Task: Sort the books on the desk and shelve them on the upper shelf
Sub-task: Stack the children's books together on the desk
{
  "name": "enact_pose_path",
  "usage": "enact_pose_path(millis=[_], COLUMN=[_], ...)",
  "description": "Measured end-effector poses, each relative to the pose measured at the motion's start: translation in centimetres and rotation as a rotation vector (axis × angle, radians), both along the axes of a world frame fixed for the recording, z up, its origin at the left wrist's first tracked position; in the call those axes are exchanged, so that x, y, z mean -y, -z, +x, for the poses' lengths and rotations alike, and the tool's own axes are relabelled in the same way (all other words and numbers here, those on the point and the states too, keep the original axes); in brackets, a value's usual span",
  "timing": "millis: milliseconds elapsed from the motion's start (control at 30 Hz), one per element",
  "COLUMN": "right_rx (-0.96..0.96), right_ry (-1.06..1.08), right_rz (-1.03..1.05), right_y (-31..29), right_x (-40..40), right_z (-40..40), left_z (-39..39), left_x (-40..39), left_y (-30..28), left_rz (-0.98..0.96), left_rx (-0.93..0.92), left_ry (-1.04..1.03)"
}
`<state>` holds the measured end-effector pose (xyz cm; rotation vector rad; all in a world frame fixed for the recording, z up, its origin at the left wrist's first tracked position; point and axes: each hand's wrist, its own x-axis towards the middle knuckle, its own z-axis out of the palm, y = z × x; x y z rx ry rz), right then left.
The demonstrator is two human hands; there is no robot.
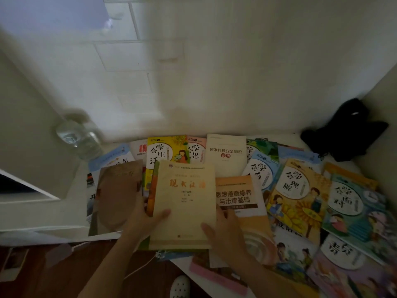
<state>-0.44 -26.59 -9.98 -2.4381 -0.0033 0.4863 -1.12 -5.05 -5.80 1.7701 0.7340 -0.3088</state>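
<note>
Cream book [184, 203], ctr of table [300, 136]: L hand [141, 220] & R hand [225, 235] grip its near edges. Black bag [343, 130] far right.

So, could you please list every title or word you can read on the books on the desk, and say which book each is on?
"国家科技安全知识 百问": white book at the back.
"思想道德修养与法律基础": orange book under the right hand.
"学会生活": yellow book.
"学会理解": sunflower book.
"学会面对": teal book.
Cream book, gripped by both hands, left hand: red title blurred.
All small print: unreadable.
</note>
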Motion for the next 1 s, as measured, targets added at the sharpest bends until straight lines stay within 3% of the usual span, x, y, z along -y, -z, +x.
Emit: enact_pose_path(millis=[67,233,333,467,567,667,833,933,1000], right_rx=[-0.018,-0.251,-0.333,-0.262,-0.192,-0.164,-0.145,-0.199,-0.224], right_ry=[0.000,0.183,0.353,0.400,0.325,0.265,0.293,0.181,0.173], right_rz=[0.064,0.812,1.000,0.860,0.552,0.406,0.242,0.029,0.036], right_y=[0.1,-3.0,-5.4,-8.1,-8.2,-6.5,-4.3,-4.1,-4.3], right_x=[0.5,0.3,2.4,8.2,11.6,12.7,12.9,13.1,13.0], right_z=[0.0,0.2,1.2,2.0,1.3,-0.1,-0.8,-0.9,-1.0], left_z=[-0.8,0.0,1.0,1.1,0.1,-1.3,-1.1,-0.7,-0.4], left_x=[0.4,2.0,3.8,7.6,11.2,13.7,14.0,14.6,15.2], left_y=[-2.0,-9.7,-11.9,-9.3,-4.8,-0.2,4.0,2.9,2.5], left_rz=[-0.053,-0.129,-0.259,-0.491,-0.554,-0.408,0.028,0.057,0.067], left_rx=[0.077,0.281,0.325,0.224,0.090,-0.035,-0.099,-0.079,-0.053], left_ry=[-0.021,0.062,0.056,-0.010,-0.026,-0.029,0.169,0.165,0.082])
